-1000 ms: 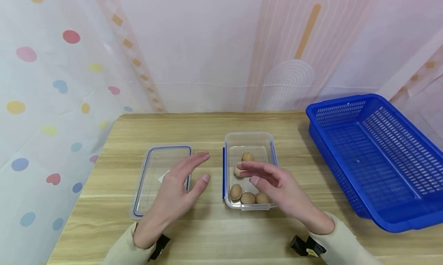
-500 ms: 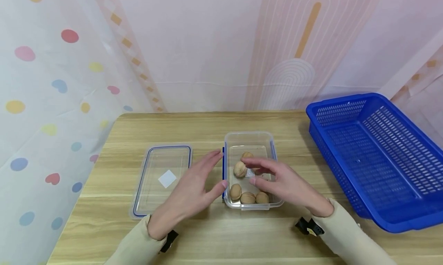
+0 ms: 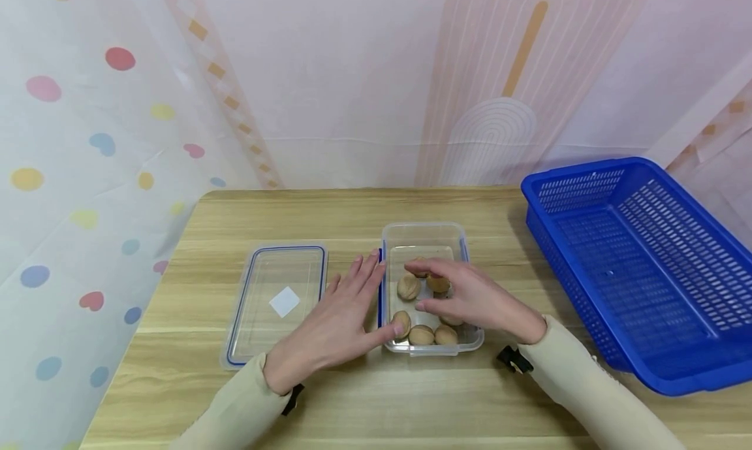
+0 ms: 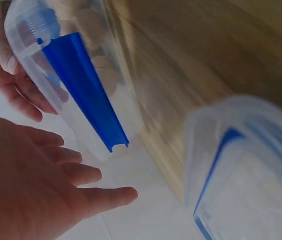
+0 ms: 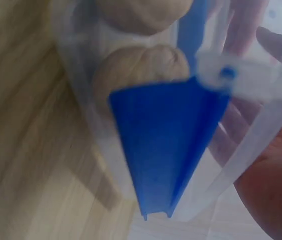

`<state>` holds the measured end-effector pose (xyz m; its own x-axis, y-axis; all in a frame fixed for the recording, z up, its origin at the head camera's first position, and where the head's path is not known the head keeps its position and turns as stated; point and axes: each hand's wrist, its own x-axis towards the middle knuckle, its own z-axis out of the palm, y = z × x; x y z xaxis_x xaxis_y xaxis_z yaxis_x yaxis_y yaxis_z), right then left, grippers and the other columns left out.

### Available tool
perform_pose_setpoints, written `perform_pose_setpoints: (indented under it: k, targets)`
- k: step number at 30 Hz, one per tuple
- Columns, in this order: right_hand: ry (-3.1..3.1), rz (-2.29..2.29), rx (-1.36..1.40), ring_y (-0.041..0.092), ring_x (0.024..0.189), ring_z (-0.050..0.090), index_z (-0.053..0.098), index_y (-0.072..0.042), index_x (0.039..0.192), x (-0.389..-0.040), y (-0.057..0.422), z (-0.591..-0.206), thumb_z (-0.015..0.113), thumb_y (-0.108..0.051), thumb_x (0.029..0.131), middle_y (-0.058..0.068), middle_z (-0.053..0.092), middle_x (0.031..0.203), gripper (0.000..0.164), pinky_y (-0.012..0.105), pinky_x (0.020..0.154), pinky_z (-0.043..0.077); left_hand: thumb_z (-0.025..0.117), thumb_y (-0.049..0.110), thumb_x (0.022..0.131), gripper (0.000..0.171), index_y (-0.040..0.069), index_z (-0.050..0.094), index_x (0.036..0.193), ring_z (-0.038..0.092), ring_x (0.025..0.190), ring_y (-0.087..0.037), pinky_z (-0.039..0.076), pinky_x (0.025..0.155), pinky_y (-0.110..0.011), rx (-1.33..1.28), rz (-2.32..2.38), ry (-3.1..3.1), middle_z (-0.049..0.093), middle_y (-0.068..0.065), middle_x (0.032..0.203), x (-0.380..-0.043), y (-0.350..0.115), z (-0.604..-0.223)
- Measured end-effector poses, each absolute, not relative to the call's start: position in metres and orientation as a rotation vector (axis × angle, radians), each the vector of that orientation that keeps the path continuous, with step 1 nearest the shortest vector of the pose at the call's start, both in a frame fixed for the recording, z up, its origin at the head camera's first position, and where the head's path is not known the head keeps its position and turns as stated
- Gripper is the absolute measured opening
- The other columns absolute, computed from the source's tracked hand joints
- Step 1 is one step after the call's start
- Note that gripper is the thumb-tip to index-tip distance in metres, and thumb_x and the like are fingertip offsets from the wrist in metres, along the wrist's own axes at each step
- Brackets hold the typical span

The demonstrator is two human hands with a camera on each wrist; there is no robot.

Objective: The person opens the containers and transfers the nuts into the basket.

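A clear plastic food container (image 3: 433,351) with blue side latches stands uncovered on the wooden table, with several walnuts (image 3: 408,287) on its floor. My right hand (image 3: 472,296) reaches over the right wall into it, thumb and fingers apart and slightly bent around no walnut. One walnut (image 3: 438,284) lies just under those fingers, and others are partly hidden. My left hand (image 3: 335,322) is at the container's left side, fingers stretched out near the blue latch (image 4: 85,90); its thumb tip is over the near left walnut. In the left wrist view its fingers look apart from the wall.
The container's clear lid (image 3: 249,306) with a blue seal and a white square sticker lies on the table to the left. A large blue plastic basket (image 3: 572,300) stands on the right. Behind the table hangs a patterned cloth (image 3: 352,78).
My left hand has moved right from over the lid to the container's left side. My right hand has dipped lower among the walnuts; one more walnut now shows near its wrist side.
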<state>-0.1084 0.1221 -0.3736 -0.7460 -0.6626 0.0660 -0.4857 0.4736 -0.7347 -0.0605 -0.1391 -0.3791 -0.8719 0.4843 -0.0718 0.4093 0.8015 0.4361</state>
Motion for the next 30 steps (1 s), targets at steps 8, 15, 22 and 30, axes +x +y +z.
perform_pose_setpoints:
  k: [8, 15, 22, 30]
  targets:
    - [2.547, -0.993, -1.140, 0.027, 0.129, 0.060, 0.059, -0.005, 0.144, -0.123, 0.119, -0.381, 0.083, -0.022, 0.091, 0.010, 0.065, 0.139, 0.061, 0.048, 0.109, 0.049, 0.054, 0.078, 0.091, 0.113, 0.007, 0.009, 0.166, 0.001, 0.159, -0.031, 0.015, 0.123, -0.065, 0.755, 0.508, 2.766, -0.005, -0.005, 0.174, -0.064, -0.142, -0.384]
    - [2.561, -0.856, -1.253, 0.025, 0.122, 0.064, 0.059, -0.003, 0.143, -0.132, 0.116, -0.384, 0.085, -0.028, 0.089, 0.010, 0.066, 0.137, 0.064, 0.044, 0.104, 0.052, 0.055, 0.079, 0.090, 0.114, 0.008, 0.009, 0.167, 0.000, 0.159, -0.028, 0.015, 0.123, -0.066, 0.768, 0.493, 2.749, -0.006, -0.003, 0.174, -0.066, -0.143, -0.387]
    - [2.563, -0.716, -1.330, 0.024, 0.127, 0.061, 0.065, -0.005, 0.138, -0.143, 0.110, -0.386, 0.085, -0.026, 0.089, 0.008, 0.066, 0.137, 0.057, 0.042, 0.110, 0.048, 0.057, 0.078, 0.089, 0.115, 0.007, 0.011, 0.167, 0.003, 0.159, -0.026, 0.017, 0.123, -0.065, 0.784, 0.461, 2.770, -0.003, -0.004, 0.174, -0.067, -0.143, -0.386]
    - [2.568, -0.577, -1.339, 0.028, 0.129, 0.061, 0.067, -0.005, 0.135, -0.146, 0.105, -0.389, 0.084, -0.023, 0.090, 0.010, 0.067, 0.136, 0.052, 0.044, 0.112, 0.046, 0.048, 0.078, 0.094, 0.108, 0.006, 0.013, 0.166, 0.006, 0.159, -0.025, 0.021, 0.122, -0.065, 0.830, 0.418, 2.793, 0.000, -0.005, 0.174, -0.065, -0.143, -0.386]
